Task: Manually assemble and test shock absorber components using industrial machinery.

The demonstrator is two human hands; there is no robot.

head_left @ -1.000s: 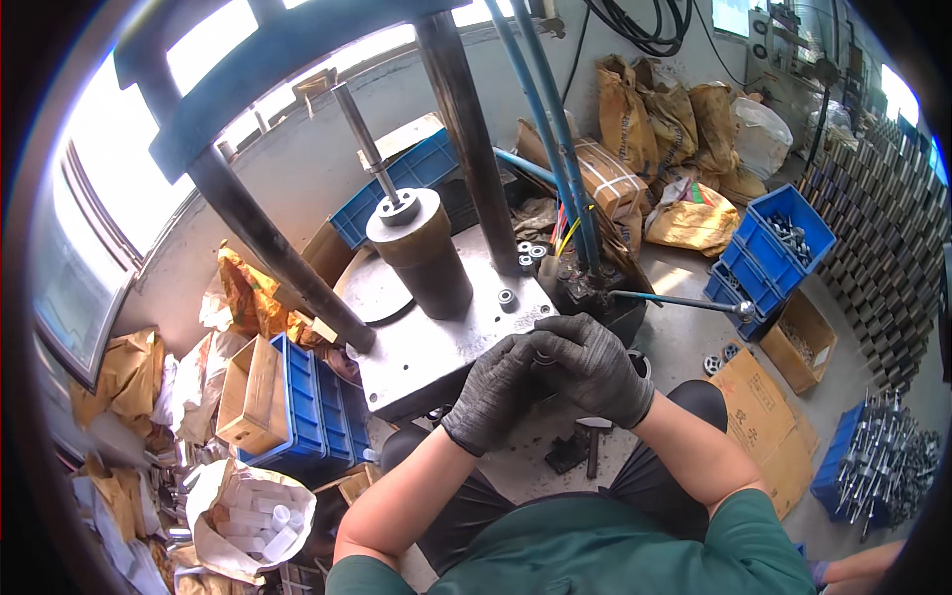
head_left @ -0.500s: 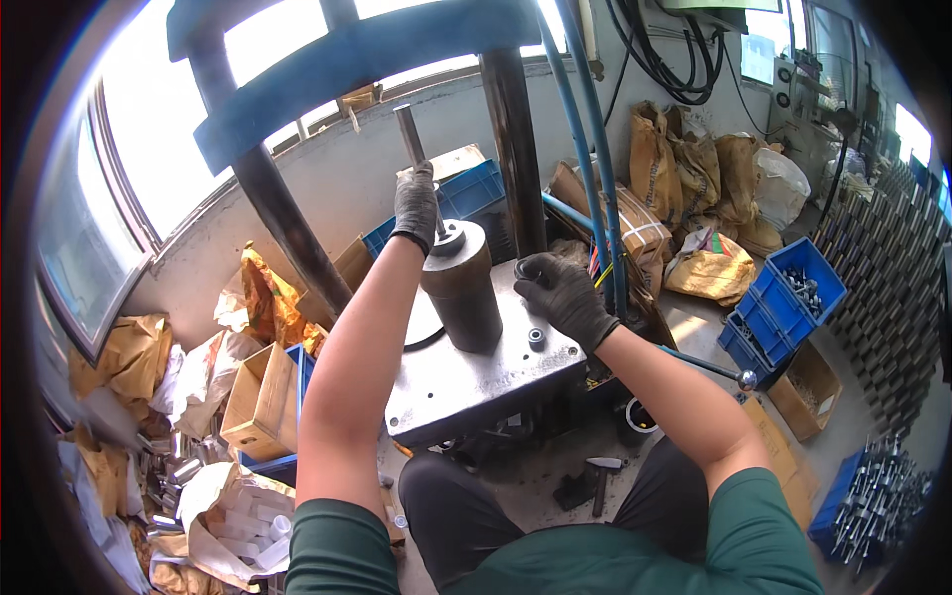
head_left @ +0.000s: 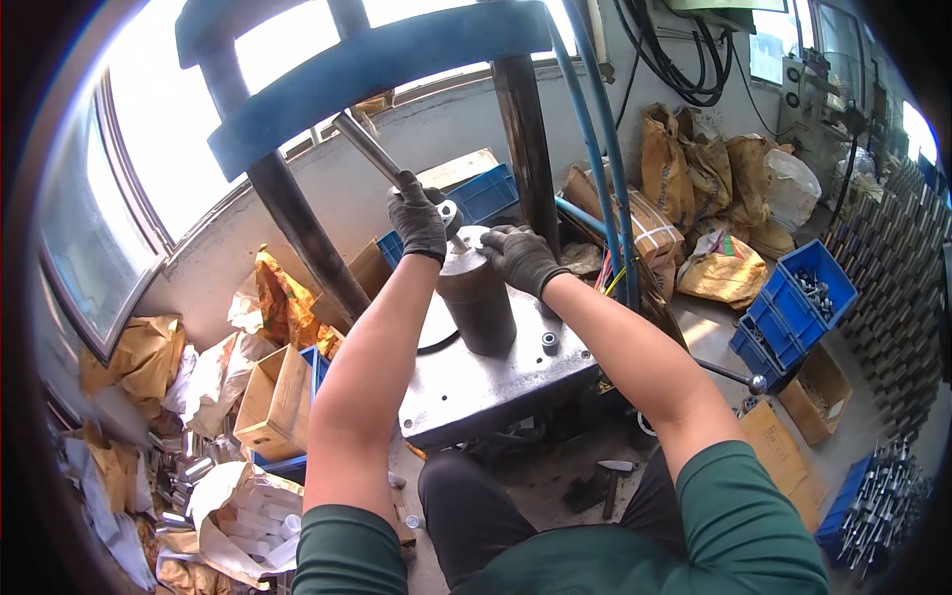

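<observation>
Fingers of both gloved hands, earlier clasped together, now rest on the dark cylinder [head_left: 476,302], grip unclear.

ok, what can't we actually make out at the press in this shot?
- Head view: the small metal part at the left hand is mostly hidden by its gloved fingers.
- Top of the dark cylinder is covered by the right hand; what sits there is unclear.
- Press frame top is cut off by the upper edge.
- Parts in the blue bin are too small to identify.

Blue crates [head_left: 793,307], brown sacks [head_left: 694,169] and cardboard boxes [head_left: 273,402] crowd the floor.
</observation>
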